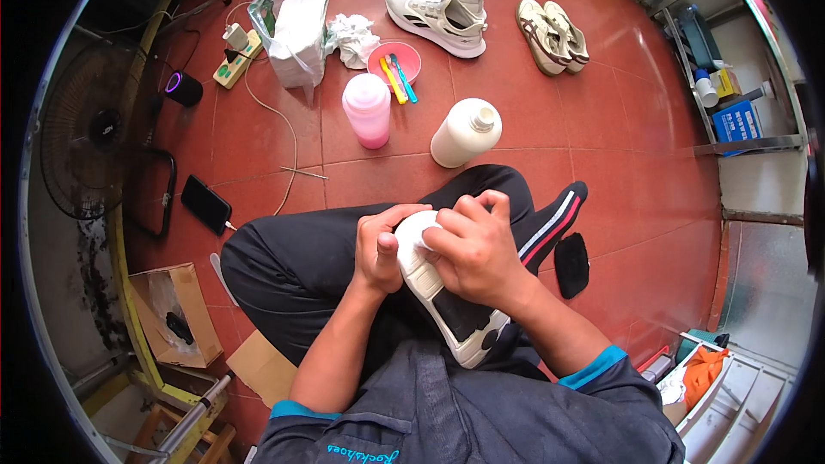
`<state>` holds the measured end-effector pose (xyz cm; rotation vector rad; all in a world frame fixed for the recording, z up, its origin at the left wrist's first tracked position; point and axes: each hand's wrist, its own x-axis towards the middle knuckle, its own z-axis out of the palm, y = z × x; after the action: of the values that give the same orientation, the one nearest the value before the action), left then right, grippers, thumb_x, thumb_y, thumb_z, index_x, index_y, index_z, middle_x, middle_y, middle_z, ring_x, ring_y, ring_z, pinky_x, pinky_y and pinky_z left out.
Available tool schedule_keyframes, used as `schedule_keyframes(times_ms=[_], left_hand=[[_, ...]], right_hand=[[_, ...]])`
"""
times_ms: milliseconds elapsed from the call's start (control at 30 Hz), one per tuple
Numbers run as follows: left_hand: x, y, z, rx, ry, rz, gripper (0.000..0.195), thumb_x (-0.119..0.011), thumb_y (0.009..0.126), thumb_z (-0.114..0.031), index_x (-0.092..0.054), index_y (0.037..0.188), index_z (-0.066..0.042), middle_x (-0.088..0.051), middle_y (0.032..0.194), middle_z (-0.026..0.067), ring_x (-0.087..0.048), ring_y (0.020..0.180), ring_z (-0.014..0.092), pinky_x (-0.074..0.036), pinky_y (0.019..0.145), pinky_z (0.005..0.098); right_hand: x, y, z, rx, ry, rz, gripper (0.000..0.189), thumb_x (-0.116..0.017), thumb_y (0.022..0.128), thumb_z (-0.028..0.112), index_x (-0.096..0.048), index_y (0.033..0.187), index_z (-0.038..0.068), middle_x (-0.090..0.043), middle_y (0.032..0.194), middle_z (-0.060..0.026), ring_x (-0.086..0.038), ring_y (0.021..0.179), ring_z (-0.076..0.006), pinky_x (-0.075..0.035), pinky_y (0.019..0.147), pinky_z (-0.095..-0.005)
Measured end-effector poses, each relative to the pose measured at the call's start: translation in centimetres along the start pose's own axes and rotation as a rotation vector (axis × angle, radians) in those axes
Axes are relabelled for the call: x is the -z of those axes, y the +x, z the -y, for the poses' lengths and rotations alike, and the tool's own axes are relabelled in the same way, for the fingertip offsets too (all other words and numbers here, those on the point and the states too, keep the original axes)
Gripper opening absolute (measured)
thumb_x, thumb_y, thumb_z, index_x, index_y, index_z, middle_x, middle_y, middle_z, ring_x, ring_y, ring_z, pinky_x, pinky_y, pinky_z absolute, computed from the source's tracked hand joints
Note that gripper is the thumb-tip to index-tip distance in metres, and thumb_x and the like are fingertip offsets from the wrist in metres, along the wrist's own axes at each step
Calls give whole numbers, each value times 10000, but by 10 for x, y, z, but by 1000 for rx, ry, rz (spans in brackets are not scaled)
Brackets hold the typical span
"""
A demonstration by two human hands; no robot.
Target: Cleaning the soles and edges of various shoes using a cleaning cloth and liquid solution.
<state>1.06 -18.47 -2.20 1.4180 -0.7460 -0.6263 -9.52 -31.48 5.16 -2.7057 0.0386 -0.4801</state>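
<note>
A shoe (422,277) with a cream and black sole lies across my lap, its sole facing up. My left hand (379,248) steadies it at the rounded upper end, fingers along the edge and thumb raised. My right hand (474,248) is curled over the same end, pressing what looks like a bunched white tissue (428,235) against the sole. The fingers partly hide that tissue. Beyond my legs stand an uncapped white bottle (461,137) and a pink bottle (367,109).
Toothbrushes (398,77) rest on a pink bowl (412,55) beside bagged tissues (296,29). Two pairs of sneakers (441,19) (548,35) stand farther off. A phone (206,204) and a power strip (240,59) lie left; a black pad (572,265) lies right.
</note>
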Motion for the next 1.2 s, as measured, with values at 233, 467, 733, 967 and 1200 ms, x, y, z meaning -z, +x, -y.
schedule_keyframes(times_ms=[233,467,733,967,1200], left_hand=[[0,1,1,-16,10,-16,1090,-239,858,-880,-679,1039,100,-730,844,158,-722,804,229,-550,730,329],[-1,1,4,-2,-5,-19,1101,-222,852,-888,-679,1043,95,-720,822,155,-706,788,207,-539,704,325],[-1,-2,3,1,-27,-26,1082,-240,855,-884,-683,1038,86,-713,798,126,-690,756,177,-525,673,306],[-1,0,4,-16,-36,-20,1079,-240,858,-882,-672,1025,93,-698,773,135,-681,734,176,-512,652,306],[0,0,2,9,-35,5,1069,-241,865,-876,-675,1030,86,-703,787,119,-686,770,165,-519,676,296]], right_hand=[[-12,2,9,-30,55,-87,123,-713,804,207,-622,820,125,-543,753,-19,-529,759,-234,-323,790,-425],[-12,4,3,-36,15,-76,99,-704,789,186,-638,831,126,-555,750,-22,-531,752,-228,-325,795,-426],[-11,10,6,2,18,-73,91,-680,795,202,-609,807,147,-570,760,7,-547,766,-206,-333,808,-425],[-14,12,5,28,27,-63,78,-660,768,209,-632,834,178,-604,768,17,-567,778,-195,-344,798,-431],[-13,15,4,3,26,-58,72,-670,807,198,-619,831,153,-580,762,12,-556,767,-204,-339,823,-425]])
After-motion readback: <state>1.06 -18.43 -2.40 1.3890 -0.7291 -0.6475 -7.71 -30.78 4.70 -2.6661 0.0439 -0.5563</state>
